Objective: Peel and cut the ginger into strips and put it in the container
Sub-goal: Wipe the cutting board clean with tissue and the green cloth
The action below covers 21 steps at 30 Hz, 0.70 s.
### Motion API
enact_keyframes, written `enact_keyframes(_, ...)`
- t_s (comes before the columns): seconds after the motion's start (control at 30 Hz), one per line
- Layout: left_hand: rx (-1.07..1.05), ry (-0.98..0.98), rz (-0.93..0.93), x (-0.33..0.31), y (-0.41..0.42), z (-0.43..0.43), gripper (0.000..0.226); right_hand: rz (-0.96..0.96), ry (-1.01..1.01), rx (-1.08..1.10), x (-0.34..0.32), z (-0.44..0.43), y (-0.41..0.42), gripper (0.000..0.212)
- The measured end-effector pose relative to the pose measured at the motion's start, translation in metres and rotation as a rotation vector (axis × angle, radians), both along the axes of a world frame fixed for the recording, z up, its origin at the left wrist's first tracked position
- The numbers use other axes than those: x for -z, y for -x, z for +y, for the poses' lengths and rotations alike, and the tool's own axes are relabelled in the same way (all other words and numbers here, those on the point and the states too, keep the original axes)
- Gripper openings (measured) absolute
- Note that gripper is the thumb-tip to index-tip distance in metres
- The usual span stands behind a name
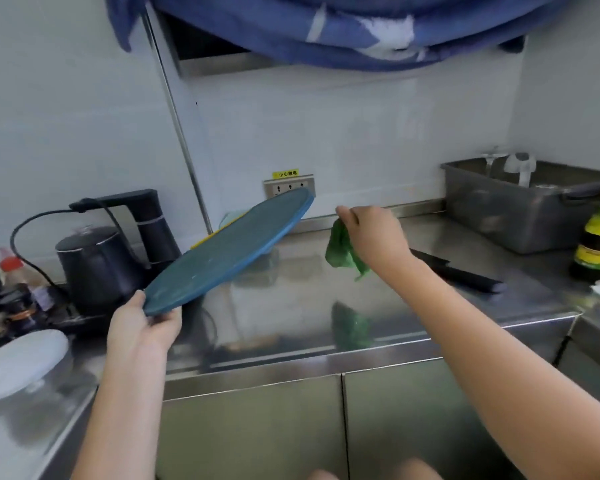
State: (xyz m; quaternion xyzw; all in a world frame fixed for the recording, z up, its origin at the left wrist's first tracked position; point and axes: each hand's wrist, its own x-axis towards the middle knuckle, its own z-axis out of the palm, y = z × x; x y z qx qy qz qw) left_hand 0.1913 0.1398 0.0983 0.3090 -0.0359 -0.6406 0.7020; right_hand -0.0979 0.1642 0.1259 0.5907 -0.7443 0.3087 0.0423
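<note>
No ginger shows anywhere, so I cannot tell where it is. It may be behind the blue cutting board, or out of view. The board is round and held up off the steel counter. It tilts, low by the person and high by the wall. The left hand grips its low edge, thumb on top and fingers curled under. Just right of the board, not touching it, hangs a green cloth, pinched at its top by the right hand. I think a wipe comes next. Farther right of the board lie a dark knife and a grey bin. The board's underside is hidden, and something yellow peeks out behind it.
</note>
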Motion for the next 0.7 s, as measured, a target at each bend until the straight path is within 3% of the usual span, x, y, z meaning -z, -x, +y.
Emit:
enact_keyframes(0.13,0.025,0.004,0.014,-0.006,-0.002,-0.001,0.021,-0.019,-0.375,-0.165,0.058,0.006,-0.035,0.065)
enact_keyframes(0.2,0.034,0.009,0.018,-0.009,0.0,-0.002,0.021,-0.013,-0.447,-0.17,0.093,-0.006,-0.048,0.061)
enact_keyframes(0.43,0.066,0.012,0.068,-0.013,-0.001,-0.017,0.014,-0.019,-0.439,-0.261,0.158,-0.046,-0.095,0.061)
enact_keyframes(0.57,0.07,-0.02,0.082,-0.011,-0.01,-0.03,0.014,-0.223,-0.131,-0.379,0.153,-0.048,-0.116,0.072)
enact_keyframes(0.63,0.064,-0.018,0.096,-0.011,-0.012,-0.033,0.014,-0.191,-0.087,-0.521,0.154,-0.045,-0.138,0.072)
enact_keyframes(0.7,0.063,-0.016,0.105,-0.009,-0.012,-0.037,0.013,-0.086,-0.179,-0.717,0.16,-0.043,-0.165,0.061)
